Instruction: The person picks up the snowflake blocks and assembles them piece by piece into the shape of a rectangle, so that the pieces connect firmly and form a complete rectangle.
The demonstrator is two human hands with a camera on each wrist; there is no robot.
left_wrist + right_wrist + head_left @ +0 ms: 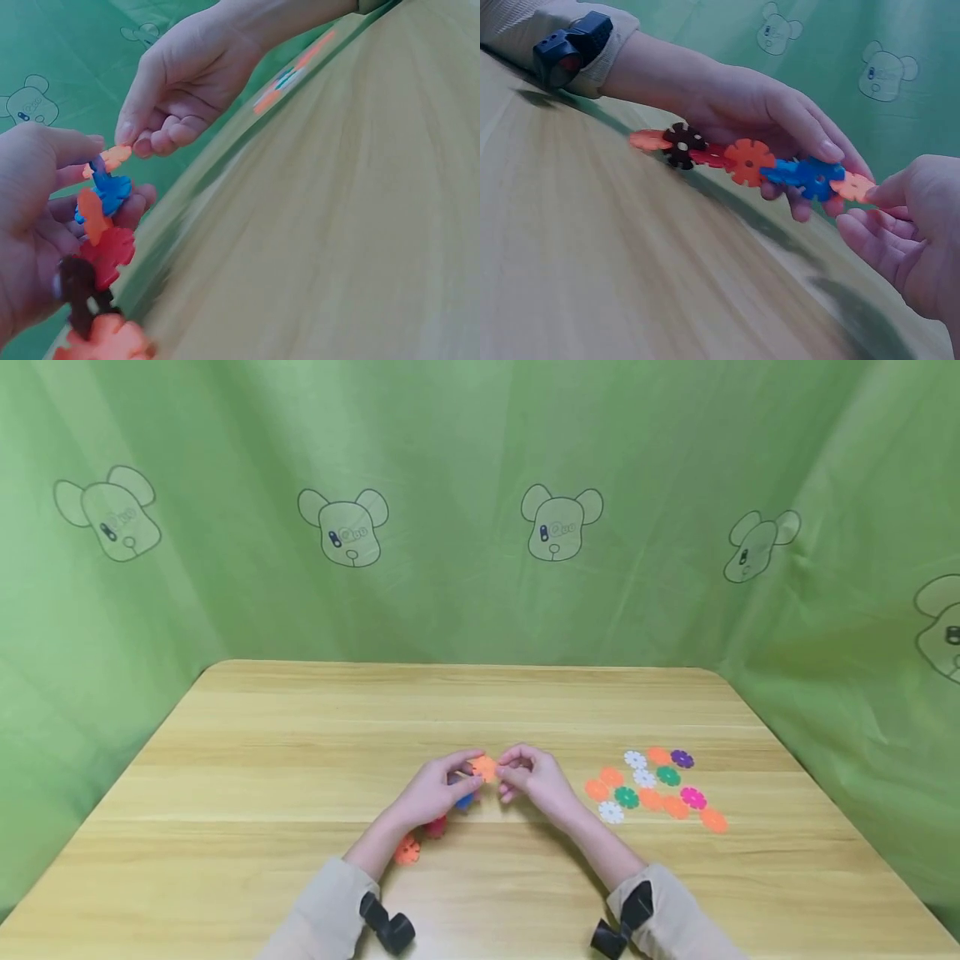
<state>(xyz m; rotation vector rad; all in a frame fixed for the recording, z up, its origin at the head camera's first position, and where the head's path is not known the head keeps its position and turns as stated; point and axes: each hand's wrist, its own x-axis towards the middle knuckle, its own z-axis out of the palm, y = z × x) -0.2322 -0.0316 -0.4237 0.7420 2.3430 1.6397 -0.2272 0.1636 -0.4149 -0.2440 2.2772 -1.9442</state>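
Note:
My left hand (pixel 437 789) holds a chain of slotted plastic snowflake discs that hangs along its palm and wrist. In the right wrist view the chain shows an orange disc at its tail, a black disc (pixel 684 146), a red disc (pixel 712 156), an orange disc (pixel 749 163), then blue discs (pixel 821 180) under the left thumb. At the front end sits a light orange disc (pixel 853 187), joined to or touching the blue; which, I cannot tell. Thumb and finger of my right hand (pixel 543 785) pinch that disc's outer edge. The right hand's other fingers are curled.
Several loose discs lie spread flat at the right of the wooden table (pixel 300 710): orange discs (pixel 675 807), white ones (pixel 611 812), green ones (pixel 626 797), a pink disc (pixel 693 797) and a purple disc (pixel 682 758). A green curtain (pixel 450 610) stands behind the table.

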